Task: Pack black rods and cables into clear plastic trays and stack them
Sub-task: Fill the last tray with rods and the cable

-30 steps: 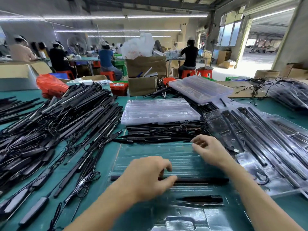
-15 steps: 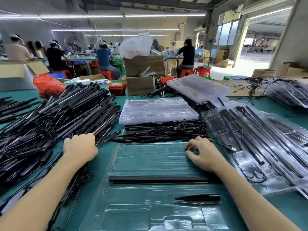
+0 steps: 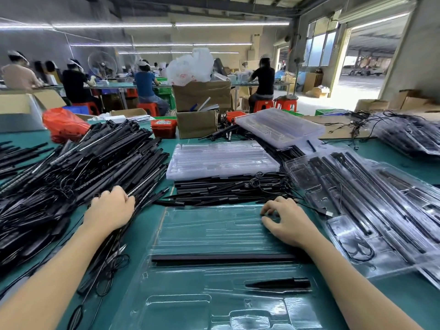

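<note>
A clear plastic tray (image 3: 214, 225) lies on the green table in front of me. One long black rod (image 3: 223, 257) lies across its slots, and a short pointed black piece (image 3: 278, 283) sits in a pocket nearer to me. My right hand (image 3: 285, 222) rests on the tray's far right corner with bent fingertips touching the plastic. My left hand (image 3: 109, 208) is down on the big pile of black rods and cables (image 3: 83, 163) at the left, fingers curled round a rod there. A smaller heap of rods (image 3: 228, 189) lies just beyond the tray.
A stack of clear trays (image 3: 221, 158) sits behind the small heap, another tilted stack (image 3: 281, 127) farther back. Filled trays (image 3: 357, 198) overlap on the right. Cardboard boxes (image 3: 197, 122), a red bin (image 3: 164, 127) and a red bag (image 3: 64, 125) line the far edge. People work at tables behind.
My left hand left the rod in the tray, swung left to the big pile and reached deeper into it. My right hand drew back slightly onto the tray's corner.
</note>
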`<action>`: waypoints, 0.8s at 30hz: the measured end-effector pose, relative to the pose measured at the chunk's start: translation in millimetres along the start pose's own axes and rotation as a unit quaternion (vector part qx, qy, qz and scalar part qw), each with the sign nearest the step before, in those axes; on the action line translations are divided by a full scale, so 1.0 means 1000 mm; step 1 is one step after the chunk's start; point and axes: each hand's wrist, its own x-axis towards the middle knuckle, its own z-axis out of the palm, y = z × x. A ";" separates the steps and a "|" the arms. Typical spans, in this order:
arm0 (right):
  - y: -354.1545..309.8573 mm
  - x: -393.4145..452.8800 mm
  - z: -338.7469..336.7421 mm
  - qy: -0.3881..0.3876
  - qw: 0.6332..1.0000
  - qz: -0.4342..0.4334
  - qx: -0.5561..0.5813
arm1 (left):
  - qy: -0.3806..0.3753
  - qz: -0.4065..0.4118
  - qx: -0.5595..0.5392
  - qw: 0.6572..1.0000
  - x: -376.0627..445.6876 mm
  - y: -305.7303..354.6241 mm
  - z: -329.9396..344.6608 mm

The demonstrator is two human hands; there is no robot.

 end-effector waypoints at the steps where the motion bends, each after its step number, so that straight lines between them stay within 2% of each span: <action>1: 0.000 0.000 0.000 0.001 1.000 0.000 0.000 | 0.006 0.002 -0.002 1.000 0.003 0.000 0.001; 4: 0.000 0.000 0.000 0.002 1.000 0.000 0.001 | 0.002 0.002 0.010 1.000 0.014 -0.001 0.001; 7: 0.001 0.000 0.000 0.002 1.000 0.001 0.004 | -0.040 -0.012 0.007 0.999 0.027 -0.001 -0.001; 16: 0.001 0.000 0.002 0.001 1.000 0.005 0.005 | -0.066 0.009 0.134 0.989 0.030 0.013 0.004; 20: 0.001 -0.001 0.002 0.002 1.000 0.006 0.006 | -0.051 -0.021 0.043 0.998 0.032 0.010 0.004; 24: 0.001 -0.001 0.002 0.002 1.000 0.004 0.009 | -0.002 -0.047 -0.037 0.998 0.031 0.007 -0.007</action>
